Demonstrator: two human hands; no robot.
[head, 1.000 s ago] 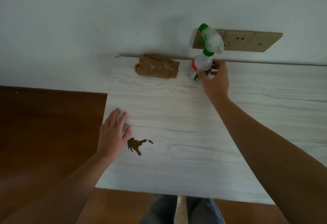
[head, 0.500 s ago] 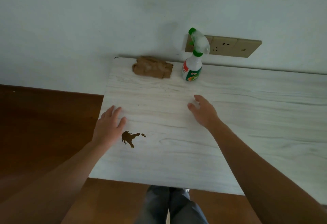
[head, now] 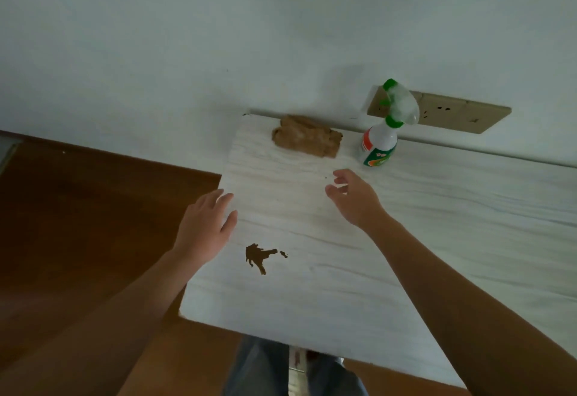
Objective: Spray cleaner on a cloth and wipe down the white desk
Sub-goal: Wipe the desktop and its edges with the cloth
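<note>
Empty hands above the white counter (head: 437, 239), cleaning things waiting at the back

The brown cloth (head: 307, 136) lies crumpled at the far edge by the wall, with the spray bottle (head: 379, 142) upright just to its right. The right hand (head: 356, 198) hovers near both, fingers (head: 340, 175) loosely curled and holding nothing, seemingly poised to pick one up. The left hand (head: 204, 230) lies flat on the left edge with straight fingers, likely as a brace, beside a brown stain (head: 259, 256) not yet wiped

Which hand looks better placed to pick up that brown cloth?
Probably the right hand: it hovers empty just short of the cloth. The left hand lies flat at the desk edge, farther off.
</note>
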